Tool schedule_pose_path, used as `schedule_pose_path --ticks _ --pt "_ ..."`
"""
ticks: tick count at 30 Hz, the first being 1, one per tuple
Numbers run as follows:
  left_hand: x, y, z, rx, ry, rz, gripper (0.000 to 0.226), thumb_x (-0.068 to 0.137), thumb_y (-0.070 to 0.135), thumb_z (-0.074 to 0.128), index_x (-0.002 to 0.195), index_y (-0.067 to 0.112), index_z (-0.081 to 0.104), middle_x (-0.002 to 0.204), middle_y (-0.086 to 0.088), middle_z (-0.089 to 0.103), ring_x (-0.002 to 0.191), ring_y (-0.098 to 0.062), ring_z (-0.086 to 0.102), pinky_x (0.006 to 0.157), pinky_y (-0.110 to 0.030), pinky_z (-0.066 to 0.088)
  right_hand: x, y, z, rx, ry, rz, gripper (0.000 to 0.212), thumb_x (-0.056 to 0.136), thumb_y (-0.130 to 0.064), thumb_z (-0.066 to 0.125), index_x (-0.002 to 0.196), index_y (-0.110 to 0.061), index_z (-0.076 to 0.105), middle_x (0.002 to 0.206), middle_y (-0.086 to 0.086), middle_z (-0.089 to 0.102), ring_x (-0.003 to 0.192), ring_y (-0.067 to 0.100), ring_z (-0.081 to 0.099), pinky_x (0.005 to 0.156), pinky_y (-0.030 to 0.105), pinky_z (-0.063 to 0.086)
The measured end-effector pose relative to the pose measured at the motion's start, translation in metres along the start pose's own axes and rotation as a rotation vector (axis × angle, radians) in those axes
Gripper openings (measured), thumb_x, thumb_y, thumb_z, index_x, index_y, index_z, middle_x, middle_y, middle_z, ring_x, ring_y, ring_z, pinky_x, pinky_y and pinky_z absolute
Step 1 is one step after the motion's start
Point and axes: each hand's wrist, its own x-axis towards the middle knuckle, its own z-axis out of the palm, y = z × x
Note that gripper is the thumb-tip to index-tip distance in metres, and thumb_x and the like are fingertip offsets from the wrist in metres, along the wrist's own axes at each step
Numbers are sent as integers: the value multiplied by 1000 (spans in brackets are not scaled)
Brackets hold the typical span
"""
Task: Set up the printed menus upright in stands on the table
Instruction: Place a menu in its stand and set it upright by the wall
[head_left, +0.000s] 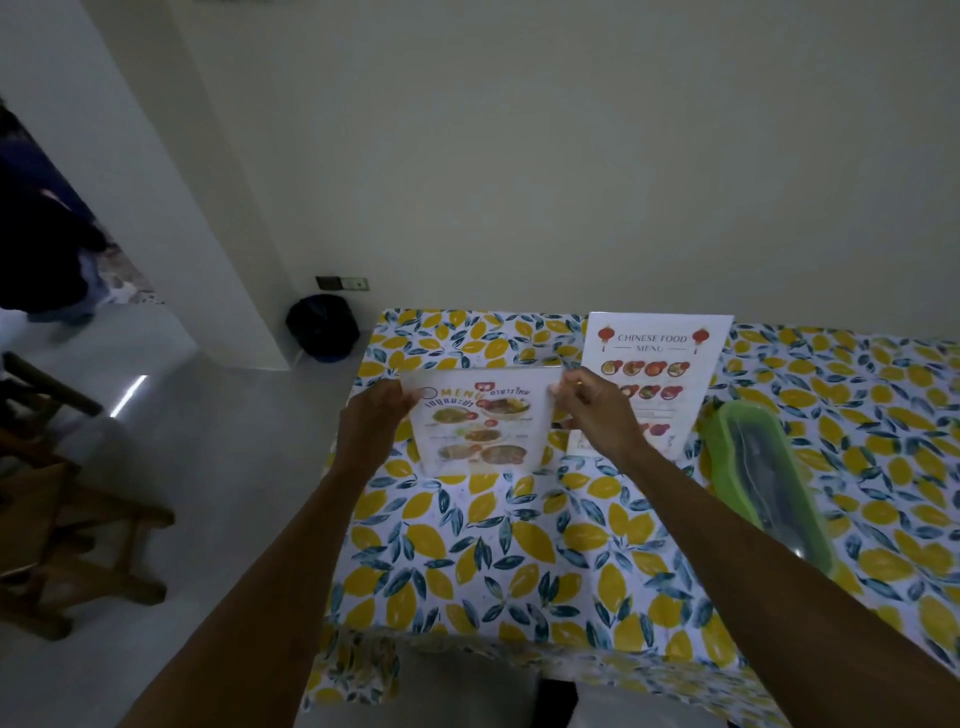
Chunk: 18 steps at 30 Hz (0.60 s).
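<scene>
Your left hand (373, 415) and right hand (592, 410) each pinch an upper corner of the white printed Thai food menu with dish photos (483, 421), fingers closed on its left and right edges, holding it upright near the far left part of the table. Its lower edge sits at the white tablecloth patterned with yellow lemons and blue leaves (519, 545); whether a stand holds it you cannot tell. Just beside it on the right, partly behind your right hand, the white "Chinese Food Menu" sheet with red lanterns (660, 353) stands upright. Further right, a long green plastic container with a clear lid (769, 478) lies on the cloth. On the floor to the left stands a dark wooden chair (67, 519).
</scene>
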Motion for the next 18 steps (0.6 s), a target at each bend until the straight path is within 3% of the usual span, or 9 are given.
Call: schedule_pose_path --ticks 2,5,8,10,13,18 --pt "6 7 7 -47 -33 -106 20 90 40 60 79 25 55 74 5 58 69 -15 56 63 -29 46 9 3 6 -73 53 -51 25 90 -48 55 94 -24 61 85 6 70 75 24 69 67 48 58" --pt "17 9 23 -60 63 -208 34 92 43 56 77 12 51 74 -5 60 71 -23 57 70 -38 45 21 7 14 -137 120 -90 25 95 -36 55 89 -13 58 74 6 64 64 21 60 60 37 51" --pt "26 14 30 -83 95 -244 31 92 41 56 71 20 46 69 0 57 69 -21 54 66 -36 40 35 15 23 -135 143 -71 26 95 -39 54 83 -16 54 70 4 59 62 20 56 62 42 49" --pt "32 12 36 -99 112 -237 32 92 40 57 69 22 43 66 2 53 65 -15 49 60 -32 36 42 21 27 -119 137 -47 24 94 -40 54 85 -17 56 75 2 64 67 18 61 64 42 51" --pt "34 10 46 -140 142 -234 26 93 37 58 86 11 59 79 -7 65 60 -3 46 54 -21 34 47 26 29 -119 145 -29 21 93 -36 57 92 -15 61 84 4 70 75 19 65 66 37 54" --pt "37 8 58 -222 177 -202 25 94 32 61 108 12 65 104 -6 73 85 -8 62 58 -2 39 53 31 32 -133 158 -27 16 92 -27 62 94 -11 63 86 3 70 77 16 64 67 27 50"
